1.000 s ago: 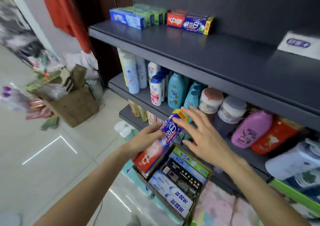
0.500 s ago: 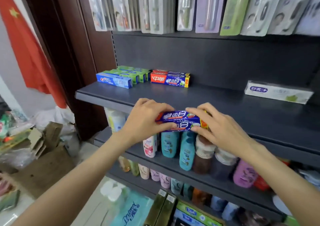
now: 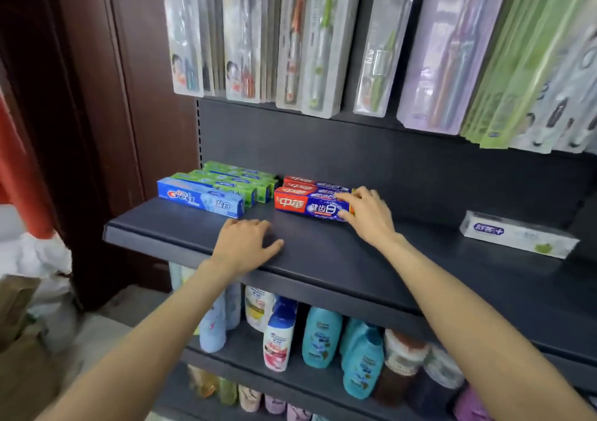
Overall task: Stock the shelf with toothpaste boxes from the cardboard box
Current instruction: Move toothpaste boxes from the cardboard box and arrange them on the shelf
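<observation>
red-and-blue toothpaste box lies on shelf, long axis left-right, front of its stack | right hand at its right end, fingers curled on it | left hand nearer the shelf lip, flat, empty

Toothbrush packs are hanging in a row along the top, clear blister ones to the left, green ones at the right. Shampoo bottles are standing upright on the lower shelf, teal beside white. A brown wooden panel is flanking the unit at left, red fabric hanging beyond it.
</observation>
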Action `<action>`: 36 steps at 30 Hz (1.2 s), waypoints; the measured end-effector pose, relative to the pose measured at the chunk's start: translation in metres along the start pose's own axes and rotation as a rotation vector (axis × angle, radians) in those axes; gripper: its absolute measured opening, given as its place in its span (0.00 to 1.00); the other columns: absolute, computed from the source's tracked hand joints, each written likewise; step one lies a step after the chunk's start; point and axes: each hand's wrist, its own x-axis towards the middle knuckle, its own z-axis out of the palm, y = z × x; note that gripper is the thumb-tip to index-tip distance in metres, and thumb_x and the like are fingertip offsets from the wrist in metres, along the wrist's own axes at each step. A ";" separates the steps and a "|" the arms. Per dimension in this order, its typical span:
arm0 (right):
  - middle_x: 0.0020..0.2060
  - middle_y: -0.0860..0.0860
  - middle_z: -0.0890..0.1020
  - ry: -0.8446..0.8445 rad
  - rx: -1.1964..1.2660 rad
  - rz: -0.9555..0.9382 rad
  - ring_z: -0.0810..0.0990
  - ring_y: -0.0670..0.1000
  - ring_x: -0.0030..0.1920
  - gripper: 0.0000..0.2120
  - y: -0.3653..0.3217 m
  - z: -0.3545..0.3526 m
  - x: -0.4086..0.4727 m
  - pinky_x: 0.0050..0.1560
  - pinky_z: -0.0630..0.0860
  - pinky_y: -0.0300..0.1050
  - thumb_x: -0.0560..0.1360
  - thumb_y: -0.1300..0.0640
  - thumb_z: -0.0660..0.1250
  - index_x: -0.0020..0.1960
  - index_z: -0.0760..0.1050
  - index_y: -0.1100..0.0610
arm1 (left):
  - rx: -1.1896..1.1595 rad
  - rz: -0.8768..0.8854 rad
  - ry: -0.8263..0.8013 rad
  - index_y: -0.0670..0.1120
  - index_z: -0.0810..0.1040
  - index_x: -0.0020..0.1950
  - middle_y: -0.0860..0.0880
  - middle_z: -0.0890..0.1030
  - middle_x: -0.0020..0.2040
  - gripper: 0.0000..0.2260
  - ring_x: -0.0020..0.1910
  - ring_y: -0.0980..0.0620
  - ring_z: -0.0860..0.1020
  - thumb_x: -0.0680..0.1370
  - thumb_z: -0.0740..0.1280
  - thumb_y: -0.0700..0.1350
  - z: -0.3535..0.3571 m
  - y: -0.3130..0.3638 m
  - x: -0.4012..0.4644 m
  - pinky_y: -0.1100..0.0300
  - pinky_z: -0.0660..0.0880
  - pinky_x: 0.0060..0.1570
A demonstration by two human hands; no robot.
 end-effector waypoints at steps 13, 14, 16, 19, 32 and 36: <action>0.66 0.48 0.73 0.028 0.177 -0.136 0.69 0.51 0.65 0.19 -0.015 -0.023 -0.075 0.61 0.67 0.47 0.80 0.50 0.58 0.69 0.68 0.51 | -0.175 -0.005 0.338 0.46 0.78 0.50 0.47 0.82 0.42 0.14 0.41 0.43 0.80 0.75 0.59 0.53 -0.005 0.043 -0.015 0.54 0.72 0.42; 0.62 0.47 0.77 0.066 0.235 -0.138 0.73 0.50 0.61 0.16 -0.015 -0.028 -0.093 0.56 0.69 0.45 0.79 0.51 0.59 0.66 0.72 0.51 | -0.238 0.025 0.398 0.47 0.79 0.50 0.49 0.82 0.42 0.15 0.41 0.44 0.79 0.75 0.58 0.53 -0.009 0.055 -0.023 0.55 0.72 0.42; 0.52 0.45 0.82 0.153 0.340 -0.144 0.78 0.47 0.51 0.12 -0.018 -0.035 -0.135 0.48 0.73 0.45 0.79 0.53 0.60 0.60 0.76 0.50 | -0.389 0.076 0.478 0.48 0.78 0.54 0.52 0.82 0.44 0.13 0.43 0.48 0.78 0.75 0.59 0.50 -0.017 0.081 -0.044 0.55 0.72 0.44; 0.42 0.43 0.83 0.258 0.393 -0.159 0.77 0.42 0.40 0.10 -0.015 -0.029 -0.202 0.38 0.74 0.40 0.77 0.54 0.61 0.53 0.79 0.51 | -0.564 0.158 0.542 0.45 0.77 0.57 0.51 0.79 0.44 0.12 0.43 0.50 0.75 0.76 0.62 0.45 -0.016 0.119 -0.085 0.57 0.70 0.45; 0.58 0.53 0.79 -0.644 0.275 0.043 0.77 0.56 0.58 0.20 0.066 0.146 -0.442 0.58 0.73 0.46 0.71 0.55 0.68 0.63 0.75 0.54 | -0.516 -0.119 -0.578 0.45 0.68 0.69 0.42 0.74 0.60 0.33 0.58 0.39 0.71 0.70 0.59 0.63 0.169 0.193 -0.290 0.46 0.71 0.58; 0.72 0.53 0.62 -0.924 0.163 0.090 0.60 0.56 0.71 0.39 0.076 0.192 -0.469 0.71 0.58 0.50 0.73 0.45 0.67 0.76 0.52 0.53 | -0.430 -0.360 -0.689 0.45 0.57 0.75 0.40 0.64 0.70 0.43 0.66 0.38 0.64 0.68 0.72 0.58 0.206 0.200 -0.324 0.46 0.65 0.64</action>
